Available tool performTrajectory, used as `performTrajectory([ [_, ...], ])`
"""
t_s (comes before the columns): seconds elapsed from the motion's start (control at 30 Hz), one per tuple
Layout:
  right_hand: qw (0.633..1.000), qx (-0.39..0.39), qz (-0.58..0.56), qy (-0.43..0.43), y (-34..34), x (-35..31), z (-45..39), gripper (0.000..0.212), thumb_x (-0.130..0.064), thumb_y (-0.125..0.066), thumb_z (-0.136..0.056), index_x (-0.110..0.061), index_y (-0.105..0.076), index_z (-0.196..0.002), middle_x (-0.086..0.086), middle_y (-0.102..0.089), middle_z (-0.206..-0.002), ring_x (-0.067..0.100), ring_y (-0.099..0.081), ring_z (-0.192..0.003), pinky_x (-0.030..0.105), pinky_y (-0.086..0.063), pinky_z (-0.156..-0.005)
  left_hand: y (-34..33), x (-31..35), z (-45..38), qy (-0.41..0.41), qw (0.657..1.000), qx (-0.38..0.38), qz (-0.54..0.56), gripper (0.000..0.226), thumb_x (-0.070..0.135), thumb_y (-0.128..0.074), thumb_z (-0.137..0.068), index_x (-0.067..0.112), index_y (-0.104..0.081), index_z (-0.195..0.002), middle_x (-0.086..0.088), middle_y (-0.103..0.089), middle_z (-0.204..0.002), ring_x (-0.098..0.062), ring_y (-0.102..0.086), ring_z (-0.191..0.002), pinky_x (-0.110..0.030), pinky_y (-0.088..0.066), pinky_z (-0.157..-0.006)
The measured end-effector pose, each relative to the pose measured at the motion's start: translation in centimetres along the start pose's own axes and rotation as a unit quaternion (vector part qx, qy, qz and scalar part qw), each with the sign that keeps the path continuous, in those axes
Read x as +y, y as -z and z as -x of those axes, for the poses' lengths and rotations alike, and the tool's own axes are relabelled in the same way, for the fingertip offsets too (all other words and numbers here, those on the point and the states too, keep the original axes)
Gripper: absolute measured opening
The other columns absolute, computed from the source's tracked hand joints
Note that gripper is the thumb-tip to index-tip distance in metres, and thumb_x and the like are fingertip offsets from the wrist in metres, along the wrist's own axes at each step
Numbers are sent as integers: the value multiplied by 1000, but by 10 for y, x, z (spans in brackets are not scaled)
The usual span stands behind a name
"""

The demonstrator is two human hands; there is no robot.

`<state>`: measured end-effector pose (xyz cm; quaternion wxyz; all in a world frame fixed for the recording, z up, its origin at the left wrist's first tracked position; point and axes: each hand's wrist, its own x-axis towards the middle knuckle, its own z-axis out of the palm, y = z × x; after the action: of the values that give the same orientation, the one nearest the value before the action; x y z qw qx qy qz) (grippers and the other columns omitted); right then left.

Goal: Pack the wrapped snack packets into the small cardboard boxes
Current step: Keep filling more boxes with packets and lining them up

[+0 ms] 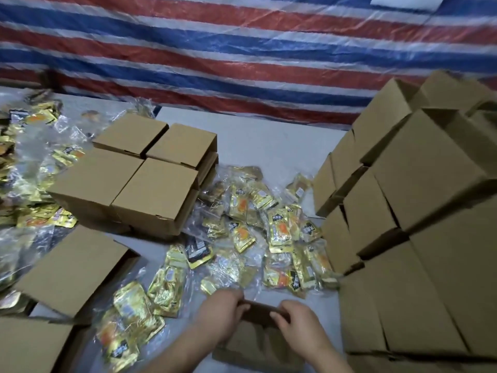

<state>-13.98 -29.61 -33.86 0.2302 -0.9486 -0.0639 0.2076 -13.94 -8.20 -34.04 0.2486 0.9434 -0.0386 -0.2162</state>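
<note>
Left hand and right hand grip brown cardboard box (matte, rectangular); crinkly gold packets beyond.

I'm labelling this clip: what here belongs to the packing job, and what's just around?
Job: small box gripped by left hand and right hand; snack packets; closed boxes; open box stack.
Around: striped tarp; grey table.

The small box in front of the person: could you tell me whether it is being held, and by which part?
Yes. Both hands grip the small cardboard box by its far top edge: left hand at the left end, right hand at the right.
</note>
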Motion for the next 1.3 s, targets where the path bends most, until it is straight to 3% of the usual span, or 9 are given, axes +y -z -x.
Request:
performTrajectory([
  [0.23, 1000, -12, -1, -20, -7, 10, 20, 22, -51, -59, -91, -30, -62, -88, -12, -59, -88, 3, -55, -85, 20, -48, -79, -14, -5, 5, -20, 998, -39, 50, 32, 46, -49, -100, 26, -59, -123, 5, -61, -122, -17, -58, -112, -30, -46, -92],
  [0.33, 1000, 4, 13, -8, 1, 10, 25, 36, -69, -57, -82, -34, -63, -90, -18, -59, -88, -1, -55, -85, 16, -46, -81, -4, -22, 15, 22, 983, 8, 180, 43, 54, -40, -102, 28, -53, -133, 9, -59, -126, -9, -59, -110, -26, -45, -92],
  [0.43, 998, 36, 43, -1, 11, 4, 25, 55, -81, -46, -81, -39, -62, -111, -24, -57, -107, -1, -50, -104, 24, -39, -101, 3, -73, 26, 106, 986, 81, 102, 35, 46, -41, -103, 22, -54, -126, 4, -61, -120, -16, -59, -108, -30, -47, -87],
  [0.6, 996, 70, 55, 3, 18, -11, 13, 48, -65, -43, -94, -31, -65, -119, -16, -62, -119, 7, -52, -112, 30, -32, -104, 9, -153, 47, 330, 936, 64, -109, 63, 49, -47, -95, 11, -32, -144, -12, -53, -134, -27, -55, -120, -36, -49, -96],
  [0.7, 995, 95, 18, 13, 8, -25, 14, 33, -50, -53, -96, -25, -70, -109, -10, -66, -108, 8, -48, -96, 32, -35, -97, -12, -180, 55, 403, 913, 55, -26, 97, 61, -51, -92, 4, -5, -156, -22, -32, -154, -36, -45, -134, -43, -44, -105],
  [0.83, 994, 104, -8, 12, 0, -44, 10, 20, -36, -62, -95, -20, -73, -100, -8, -64, -99, 14, -52, -94, 33, -35, -90, -34, -189, 51, 469, 878, 74, 60, 118, 78, -48, -83, 5, 12, -156, -34, -20, -154, -49, -38, -135, -54, -43, -105],
  [1.0, 996, 81, -28, -16, 3, -55, 9, 21, -33, -59, -97, -21, -72, -108, -14, -55, -100, 19, -54, -109, 36, -38, -99, -40, -196, 46, 513, 829, 163, 154, 122, 71, -83, -54, 10, -27, -143, -24, -40, -139, -46, -49, -124, -56, -49, -95],
  [1.2, 995, 82, -47, -25, 4, -62, 16, 9, -30, -63, -95, -25, -69, -90, -8, -66, -104, 20, -56, -117, 36, -41, -98, -48, -188, 42, 533, 800, 179, 210, 131, 54, -91, -53, 10, -16, -152, -29, -35, -144, -47, -43, -129, -53, -44, -99],
  [1.3, 994, 91, -65, -12, 5, -69, 15, 11, -23, -68, -92, -22, -68, -82, -8, -68, -94, 21, -60, -115, 41, -45, -96, -44, -184, 43, 527, 799, 192, 217, 115, 59, -83, -61, 8, -25, -147, -28, -48, -133, -44, -51, -121, -49, -48, -96],
])
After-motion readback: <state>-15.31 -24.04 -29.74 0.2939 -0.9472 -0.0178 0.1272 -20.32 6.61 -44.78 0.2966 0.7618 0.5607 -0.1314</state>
